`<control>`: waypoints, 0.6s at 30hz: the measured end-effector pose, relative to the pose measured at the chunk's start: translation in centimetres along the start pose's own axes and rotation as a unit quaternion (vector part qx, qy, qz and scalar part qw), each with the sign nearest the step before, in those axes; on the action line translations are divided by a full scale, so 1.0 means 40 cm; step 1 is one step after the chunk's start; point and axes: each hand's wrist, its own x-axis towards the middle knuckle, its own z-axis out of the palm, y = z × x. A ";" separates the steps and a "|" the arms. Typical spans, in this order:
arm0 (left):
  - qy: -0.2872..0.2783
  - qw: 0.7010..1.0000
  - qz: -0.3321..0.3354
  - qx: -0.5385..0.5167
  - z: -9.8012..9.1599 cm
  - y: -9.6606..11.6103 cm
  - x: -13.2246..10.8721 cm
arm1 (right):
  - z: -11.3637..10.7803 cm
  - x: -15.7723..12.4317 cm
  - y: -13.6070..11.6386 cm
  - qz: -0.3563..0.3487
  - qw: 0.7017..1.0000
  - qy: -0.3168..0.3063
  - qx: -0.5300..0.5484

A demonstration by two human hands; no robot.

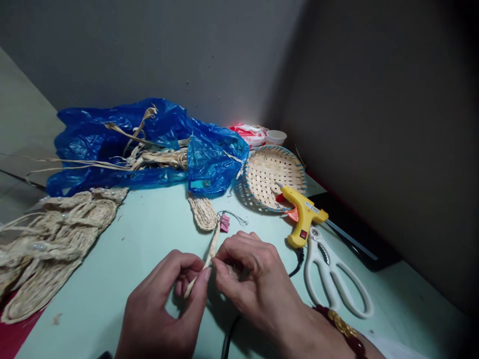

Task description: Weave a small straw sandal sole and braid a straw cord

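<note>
Pinching straw braid | left hand, right hand: both grips closed on it | small coil formed, apparently far from finished

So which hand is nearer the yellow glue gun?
Right. The right hand pinches the straw braid just below-left of the glue gun; the left hand grips the same braid farther left.
</note>
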 end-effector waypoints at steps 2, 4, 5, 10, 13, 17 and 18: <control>0.017 0.996 0.087 0.027 0.005 -0.013 -0.011 | -0.002 0.001 -0.004 0.015 1.000 0.002 0.009; 0.027 0.984 0.167 0.056 0.008 -0.034 -0.017 | -0.005 0.004 -0.007 0.039 0.999 -0.003 0.029; 0.017 0.973 0.216 0.075 0.008 -0.046 -0.019 | -0.008 0.005 -0.008 0.056 0.998 -0.010 0.042; -0.024 0.913 0.370 0.169 0.000 -0.092 -0.016 | -0.025 0.018 -0.002 0.137 0.982 -0.047 0.121; -0.002 0.900 0.385 0.203 -0.003 -0.098 -0.019 | -0.032 0.022 0.007 0.154 0.970 -0.067 0.173; 0.001 0.859 0.431 0.275 -0.001 -0.101 -0.026 | -0.037 0.019 0.015 0.161 0.958 -0.088 0.220; 0.002 0.849 0.441 0.293 0.001 -0.101 -0.028 | -0.037 0.018 0.016 0.161 0.956 -0.091 0.227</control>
